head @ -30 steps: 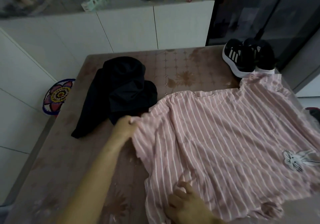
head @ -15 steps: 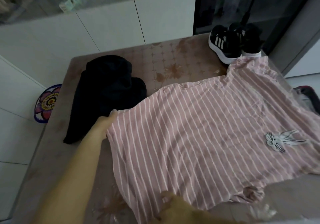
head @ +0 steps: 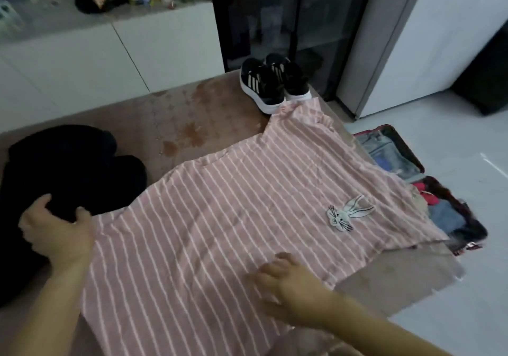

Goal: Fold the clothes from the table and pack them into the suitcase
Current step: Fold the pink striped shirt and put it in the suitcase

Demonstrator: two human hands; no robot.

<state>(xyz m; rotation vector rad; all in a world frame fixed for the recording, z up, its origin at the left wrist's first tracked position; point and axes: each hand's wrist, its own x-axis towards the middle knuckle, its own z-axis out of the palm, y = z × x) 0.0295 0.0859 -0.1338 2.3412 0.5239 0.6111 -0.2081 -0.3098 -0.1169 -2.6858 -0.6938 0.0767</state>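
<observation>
A pink shirt with white stripes (head: 220, 218) and a bunny patch (head: 346, 212) lies spread flat across the table (head: 192, 113). Its right side hangs over the table's edge. My left hand (head: 57, 229) rests at the shirt's left corner, its fingers relaxed and reaching onto a crumpled black garment (head: 77, 163). My right hand (head: 288, 287) lies on the shirt's lower part with the fingers spread. An open red-rimmed suitcase (head: 412, 155) sits on the floor to the right, with folded clothes inside.
A pair of black sneakers with white stripes (head: 272, 86) stands at the table's far edge, touching the shirt's sleeve. White cabinets (head: 123, 53) with clutter on top run behind. A dark glass door (head: 288, 26) is behind the shoes.
The shirt's left side has been pulled out flatter. My left hand has loosened from the corner it held. My right hand slid further up the shirt. The view swung right, showing the suitcase.
</observation>
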